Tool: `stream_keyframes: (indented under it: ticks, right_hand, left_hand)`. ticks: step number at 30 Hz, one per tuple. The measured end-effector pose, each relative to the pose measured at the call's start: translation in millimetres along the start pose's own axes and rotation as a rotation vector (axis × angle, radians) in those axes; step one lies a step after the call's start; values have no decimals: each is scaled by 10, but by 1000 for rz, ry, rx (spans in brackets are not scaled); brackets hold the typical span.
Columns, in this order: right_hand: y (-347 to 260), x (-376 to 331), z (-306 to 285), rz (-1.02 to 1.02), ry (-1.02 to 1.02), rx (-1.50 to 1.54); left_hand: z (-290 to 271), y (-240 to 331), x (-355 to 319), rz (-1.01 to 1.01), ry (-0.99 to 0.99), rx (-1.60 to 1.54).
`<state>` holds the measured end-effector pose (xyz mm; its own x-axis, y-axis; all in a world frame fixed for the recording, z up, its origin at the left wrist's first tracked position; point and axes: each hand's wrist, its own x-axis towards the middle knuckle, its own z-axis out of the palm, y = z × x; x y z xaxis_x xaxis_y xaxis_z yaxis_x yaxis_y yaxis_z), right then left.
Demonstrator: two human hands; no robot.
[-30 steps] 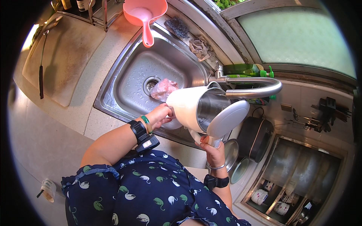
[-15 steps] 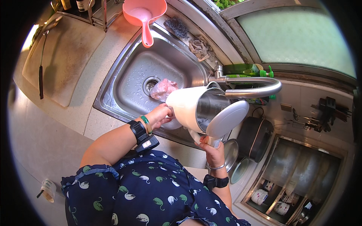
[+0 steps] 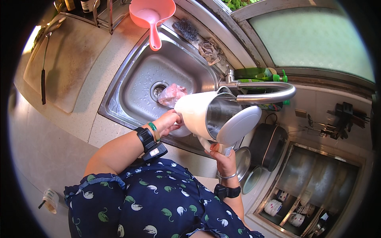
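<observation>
Nothing has shifted: left hand (image 3: 168, 122) and right hand (image 3: 222, 156) stay closed on the tilted white kettle (image 3: 202, 117) beneath the tap (image 3: 264, 93).

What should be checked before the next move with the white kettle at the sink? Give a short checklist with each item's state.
1. Kettle lid open: ok. The lid of the white kettle is swung back and the steel inside shows.
2. Kettle held at both ends: ok. The left hand supports its base and the right hand is at the handle.
3. Kettle mouth under the faucet: ok, the spout arches right over the opening.
4. Water running: cannot tell, no stream is visible.
5. Sink drain free: not ok. A pink bag lies in the sink beside the drain.
</observation>
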<state>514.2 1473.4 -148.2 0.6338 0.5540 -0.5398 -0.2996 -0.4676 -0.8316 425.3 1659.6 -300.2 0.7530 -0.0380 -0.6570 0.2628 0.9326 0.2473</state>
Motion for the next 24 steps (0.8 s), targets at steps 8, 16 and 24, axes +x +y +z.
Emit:
stream_keyframes:
  ticks: [8,16,24]
  right_hand:
    - [-25,-7,30,8,10,3]
    - [8,-4,5,-12,0,-1]
    - [33,-6,0,-17,-6,-6]
  left_hand:
    - [-23,-26,33,1,18,-15]
    - [-16,-16,22,7,-2,-11]
    - [-40,-48,65,2,30,-4]
